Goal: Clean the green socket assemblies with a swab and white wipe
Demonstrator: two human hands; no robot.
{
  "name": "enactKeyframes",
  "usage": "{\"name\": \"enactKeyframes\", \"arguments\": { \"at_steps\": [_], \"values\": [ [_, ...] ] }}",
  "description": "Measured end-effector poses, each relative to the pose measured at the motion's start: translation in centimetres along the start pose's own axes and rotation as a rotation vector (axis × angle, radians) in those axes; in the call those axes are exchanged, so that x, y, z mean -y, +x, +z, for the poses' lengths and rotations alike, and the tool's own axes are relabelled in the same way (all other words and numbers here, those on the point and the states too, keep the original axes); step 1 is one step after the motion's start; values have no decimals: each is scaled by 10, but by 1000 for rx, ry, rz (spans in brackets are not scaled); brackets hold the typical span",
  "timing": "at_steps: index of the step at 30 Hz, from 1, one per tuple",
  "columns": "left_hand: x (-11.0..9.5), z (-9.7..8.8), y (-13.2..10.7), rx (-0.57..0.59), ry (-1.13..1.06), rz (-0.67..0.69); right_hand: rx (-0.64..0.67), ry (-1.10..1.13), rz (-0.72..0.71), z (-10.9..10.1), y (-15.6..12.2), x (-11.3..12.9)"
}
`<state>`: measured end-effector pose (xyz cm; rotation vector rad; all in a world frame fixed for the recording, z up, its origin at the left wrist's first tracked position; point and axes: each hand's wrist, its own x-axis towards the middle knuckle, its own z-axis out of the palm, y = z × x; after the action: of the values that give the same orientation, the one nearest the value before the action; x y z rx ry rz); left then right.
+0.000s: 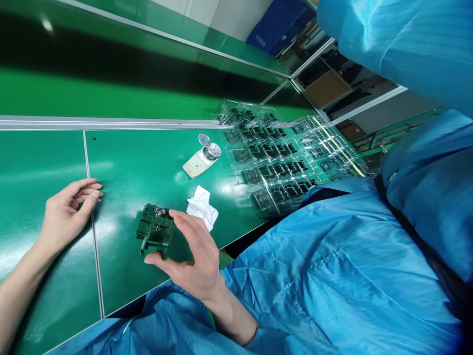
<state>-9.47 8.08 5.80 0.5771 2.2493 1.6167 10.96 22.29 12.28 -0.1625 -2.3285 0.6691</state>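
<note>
My right hand grips a dark green plastic part between thumb and fingertips, holding it just above the green table. My left hand rests on the table at the left, fingers loosely curled, holding nothing. A crumpled white wipe lies just right of the part. Beyond it, a small white bottle with a metal cap lies on its side.
Clear plastic trays holding several dark parts stand at the right of the table. A metal rail runs along the far edge. My blue smock fills the lower right. A seam line crosses the table.
</note>
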Motion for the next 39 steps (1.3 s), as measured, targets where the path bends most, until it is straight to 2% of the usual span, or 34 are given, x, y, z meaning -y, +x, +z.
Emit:
{"name": "enactKeyframes", "arguments": {
  "at_steps": [5,13,19,21,24,25,27,30,32,35,37,39],
  "values": [
    [-1,1,1,0,-3,-12,31,-39,-33,2,1,0],
    [-1,1,1,15,-19,-29,68,-10,59,1,5,3],
    [-6,0,-3,38,-39,-54,53,11,38,2,7,5],
    [-12,2,-13,145,-115,-113,38,11,8,3,7,4],
    [-23,9,-38,468,-342,-174,43,-1,-74,5,4,2],
    [-27,12,-47,544,-404,-166,55,-12,-104,6,2,1],
    [-32,16,-63,568,-437,-148,78,-28,-161,8,-3,-1],
    [-37,18,-77,427,-309,-85,97,55,-178,9,-10,-4],
    [-38,17,-80,380,-225,29,119,172,-46,8,-14,-5],
    [-37,12,-81,435,-163,202,232,374,232,8,-17,-5],
    [-35,8,-81,489,-127,273,286,467,291,9,-19,-6],
    [-34,4,-80,545,-75,305,261,480,251,11,-22,-9]
  ]
}}
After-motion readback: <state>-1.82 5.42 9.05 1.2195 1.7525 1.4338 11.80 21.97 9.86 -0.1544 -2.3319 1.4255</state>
